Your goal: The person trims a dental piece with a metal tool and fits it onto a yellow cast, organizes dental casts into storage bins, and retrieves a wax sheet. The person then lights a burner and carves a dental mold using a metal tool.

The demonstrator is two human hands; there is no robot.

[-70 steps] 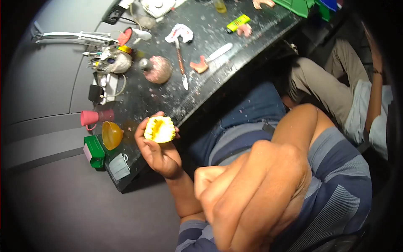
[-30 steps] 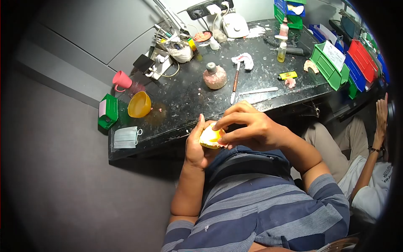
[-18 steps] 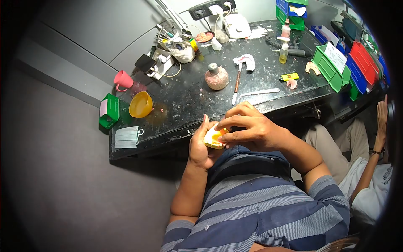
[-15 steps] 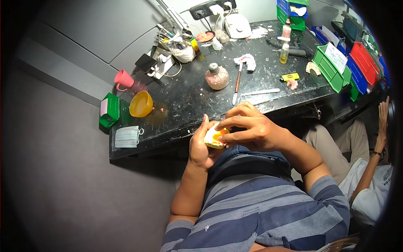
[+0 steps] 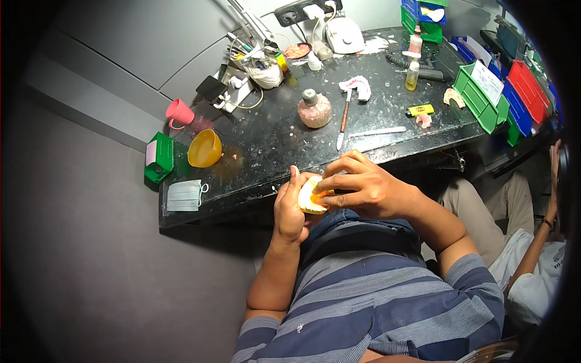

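Observation:
A pale yellow dental cast [image 5: 310,204], with an orange patch in its middle, is held close to my body, just off the table's front edge. My left hand [image 5: 289,213] wraps round it from the left, thumb pointing up along its side. From the right, my right hand [image 5: 366,189] reaches over with bent fingers, and its fingertips press on the inner surface of the cast. Those fingertips cover part of the cast, and whether they pinch anything small cannot be made out.
On the black table [image 5: 260,142] lie a wooden-handled spatula [image 5: 344,118], a white stick tool [image 5: 378,131], a yellow lighter [image 5: 420,110] and a face mask [image 5: 184,196]. A pink-crusted bottle [image 5: 315,110] and yellow bowl [image 5: 204,148] stand behind. Another person [image 5: 538,260] sits at right.
The cast and both hands have shifted very slightly, the cast tilting a little in my left hand. My right fingertips remain on its inner surface.

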